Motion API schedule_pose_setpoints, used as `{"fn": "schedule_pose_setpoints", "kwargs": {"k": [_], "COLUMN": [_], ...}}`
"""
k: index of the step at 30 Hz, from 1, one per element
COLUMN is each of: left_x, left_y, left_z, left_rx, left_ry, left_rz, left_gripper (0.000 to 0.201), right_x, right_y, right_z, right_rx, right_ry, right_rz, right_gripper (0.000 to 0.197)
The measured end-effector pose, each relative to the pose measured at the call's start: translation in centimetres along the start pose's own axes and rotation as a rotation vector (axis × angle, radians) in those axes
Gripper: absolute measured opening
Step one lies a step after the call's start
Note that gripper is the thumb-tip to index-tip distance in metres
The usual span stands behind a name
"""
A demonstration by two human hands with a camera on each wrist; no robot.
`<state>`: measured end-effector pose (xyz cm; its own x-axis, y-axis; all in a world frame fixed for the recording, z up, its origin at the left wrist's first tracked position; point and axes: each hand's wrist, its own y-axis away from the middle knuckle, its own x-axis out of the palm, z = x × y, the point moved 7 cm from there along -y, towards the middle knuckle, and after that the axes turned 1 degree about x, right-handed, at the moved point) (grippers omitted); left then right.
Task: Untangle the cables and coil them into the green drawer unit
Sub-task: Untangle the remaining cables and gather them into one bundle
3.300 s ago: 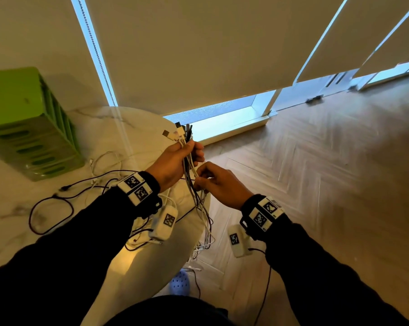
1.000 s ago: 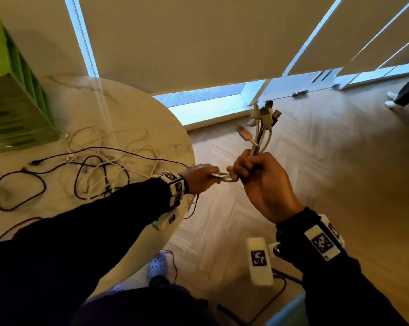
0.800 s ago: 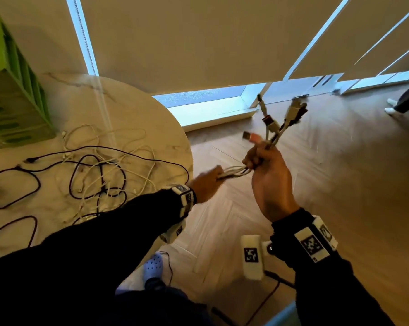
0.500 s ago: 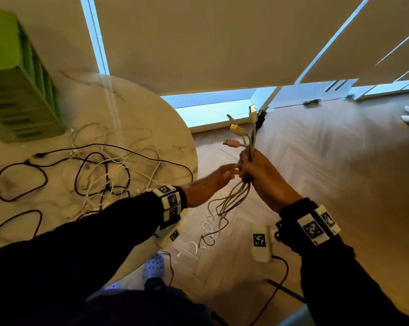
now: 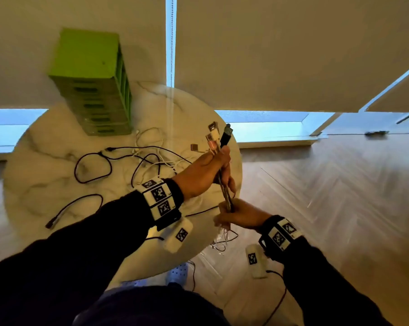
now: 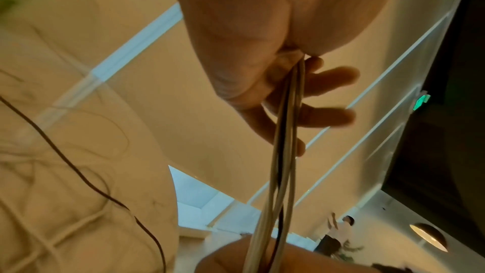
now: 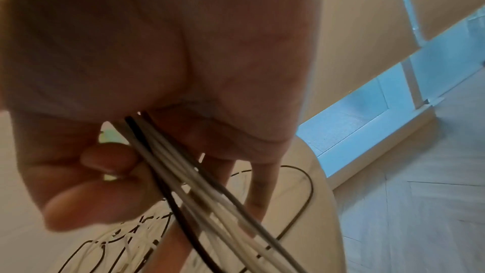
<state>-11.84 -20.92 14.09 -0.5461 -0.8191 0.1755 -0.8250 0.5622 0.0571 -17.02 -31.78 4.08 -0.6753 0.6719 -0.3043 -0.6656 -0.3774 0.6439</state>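
Bundle of cables [image 5: 224, 189] gripped upright between both hands, just off the right edge of the round marble tabletop [image 5: 46, 165]. Left hand [image 5: 203, 171] above, fingers [image 6: 330, 78] curled round the bundle just under the plug ends. Right hand [image 5: 240, 216] below, fingers [image 7: 105, 159] wrapped tight round the same strands, palm toward the body. Between the two hands, a short taut run: mostly white or pale grey cords with one thin black cord among them, lying side by side and slightly twisted. Above the left hand, connectors fanned out: a black plug [image 5: 227, 136] longest and leaning right, a white USB plug [image 5: 213, 129] with metal tip beside it, a pinkish plug [image 5: 212, 144] lower, one small dark square connector [image 5: 194, 147] sticking off to the left. Under the right hand, loose white and dark loops [image 5: 222, 241] dangling past the tabletop edge toward the wooden floor [image 5: 328, 196].

Spread across the tabletop, further loose cables [image 5: 149, 158]: thin black ones in wide open loops, white ones in a tangle near the middle, one short dark cable [image 5: 74, 208] lying apart at the near left. Green drawer unit [image 5: 93, 83] upright at the far side of the tabletop, well apart from the held bundle, drawers stacked with slot handles, all pushed in as far as visible. Pale roller blinds [image 5: 269, 50] behind, bright strip of window under them.
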Motion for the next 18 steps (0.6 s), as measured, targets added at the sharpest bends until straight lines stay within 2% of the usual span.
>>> {"fn": "schedule_pose_setpoints", "kwargs": {"k": [2, 3, 6, 7, 8, 9, 13, 16, 18], "left_x": [-2.6, -3.8, -7.7, -9.2, -10.3, -11.5, -16.9, -20.3, -22.1], "left_y": [0.8, 1.2, 2.8, 3.4, 3.8, 4.3, 6.4, 8.0, 8.9], "left_z": [-0.5, -0.4, -0.6, -0.7, -0.8, -0.8, 0.5, 2.2, 3.2], "left_rx": [-0.028, -0.036, 0.022, 0.054, 0.077, 0.097, 0.083, -0.014, -0.074], "left_ry": [0.054, 0.068, 0.047, 0.038, 0.049, 0.08, 0.085, -0.003, -0.014], "left_rz": [-0.076, -0.111, -0.248, -0.301, -0.339, -0.373, -0.641, -0.785, -0.833], "left_gripper": [0.04, 0.038, 0.032, 0.029, 0.027, 0.026, 0.026, 0.03, 0.034], "right_x": [0.0, -0.7, -3.9, -4.2, -4.0, -3.3, 3.4, 7.7, 8.2], "right_y": [-2.1, -2.9, -4.2, -4.5, -4.8, -5.4, -8.6, -10.1, -10.6], "right_z": [0.1, 0.4, 2.3, 3.3, 4.0, 4.7, 6.0, 7.1, 8.7], "right_rx": [0.03, 0.029, 0.021, 0.018, 0.011, -0.005, -0.09, -0.148, -0.2], "right_ry": [0.09, 0.157, 0.394, 0.462, 0.503, 0.521, 0.7, 0.697, 0.685], "right_rz": [-0.011, -0.079, -0.491, -0.596, -0.642, -0.627, -0.283, 0.067, 0.246], "right_gripper": [0.031, 0.031, 0.027, 0.027, 0.025, 0.022, 0.021, 0.032, 0.042]}}
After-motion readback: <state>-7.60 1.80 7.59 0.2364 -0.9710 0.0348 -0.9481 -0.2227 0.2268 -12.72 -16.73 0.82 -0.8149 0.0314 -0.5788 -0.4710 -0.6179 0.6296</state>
